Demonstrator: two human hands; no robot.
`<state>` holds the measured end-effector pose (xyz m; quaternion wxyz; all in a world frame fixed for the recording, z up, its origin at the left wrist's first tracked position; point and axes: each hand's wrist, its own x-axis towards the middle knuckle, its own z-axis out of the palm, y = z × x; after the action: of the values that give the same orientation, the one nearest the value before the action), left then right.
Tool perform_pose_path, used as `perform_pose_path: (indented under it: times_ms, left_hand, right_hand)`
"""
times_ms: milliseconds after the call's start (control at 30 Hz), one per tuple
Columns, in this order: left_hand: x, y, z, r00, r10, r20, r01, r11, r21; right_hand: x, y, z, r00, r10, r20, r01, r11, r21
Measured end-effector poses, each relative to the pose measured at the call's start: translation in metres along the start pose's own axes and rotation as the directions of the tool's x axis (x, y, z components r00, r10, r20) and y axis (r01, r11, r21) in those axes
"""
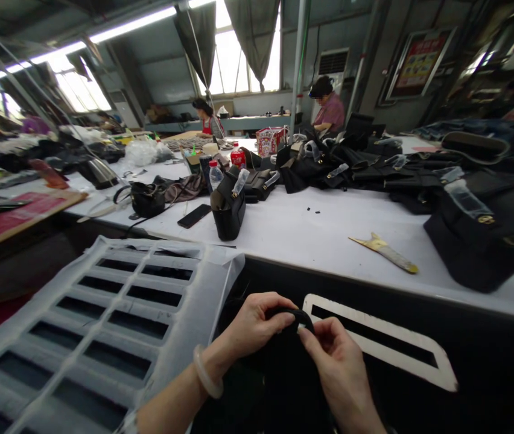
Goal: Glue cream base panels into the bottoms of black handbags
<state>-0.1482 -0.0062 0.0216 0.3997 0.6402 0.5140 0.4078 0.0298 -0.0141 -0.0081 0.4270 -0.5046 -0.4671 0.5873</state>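
Observation:
Low in the middle of the view, my left hand (pixel 254 325) and my right hand (pixel 333 355) meet over a black strap-like piece (pixel 300 316) that curves between them. Each hand pinches it with closed fingers, the left from the left side, the right from below right. A pale bangle (pixel 205 374) circles my left wrist. The piece belongs to dark material (pixel 279 386) in my lap, whose shape I cannot make out.
A white slotted template (pixel 103 313) lies to my left, and a white frame cut-out (pixel 374 337) to my right. On the white table (pixel 311 229) stand black handbags (pixel 228 208), a phone (pixel 193 215), bottles and a yellowish tool (pixel 386 252). Two people work far behind.

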Motion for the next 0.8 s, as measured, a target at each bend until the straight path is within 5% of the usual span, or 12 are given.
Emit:
perform_pose_path:
  times_ms: [133, 267, 400, 533, 667, 800]
  left_hand:
    - [0.004, 0.002, 0.004, 0.999, 0.021, -0.033, -0.021, 1.0, 0.023]
    - [-0.008, -0.01, 0.02, 0.988, -0.098, -0.119, 0.071, 0.975, -0.213]
    - [-0.039, -0.017, 0.05, 0.898, -0.283, -0.338, 0.103, 0.88, -0.463]
    - [-0.061, -0.009, 0.064, 0.814, -0.304, -0.495, 0.13, 0.926, -0.356]
    - [-0.067, -0.005, 0.063, 0.807, -0.336, -0.486, 0.131, 0.904, -0.408]
    - [-0.067, -0.007, 0.072, 0.795, -0.406, -0.451, 0.084, 0.81, -0.581]
  right_hand:
    - [0.002, 0.005, 0.001, 0.999, -0.015, -0.034, 0.015, 1.0, -0.003]
    - [0.003, 0.003, -0.008, 0.997, 0.06, -0.045, -0.056, 0.995, 0.083]
    - [0.006, 0.003, -0.015, 0.988, 0.144, -0.047, -0.137, 0.982, 0.129]
    - [0.003, 0.007, -0.013, 0.995, 0.079, -0.061, -0.081, 0.996, -0.031]
    - [-0.01, 0.021, -0.008, 0.993, -0.03, -0.115, -0.005, 0.957, -0.29]
    - [-0.022, 0.04, -0.002, 0.968, -0.127, -0.218, 0.065, 0.961, -0.27]
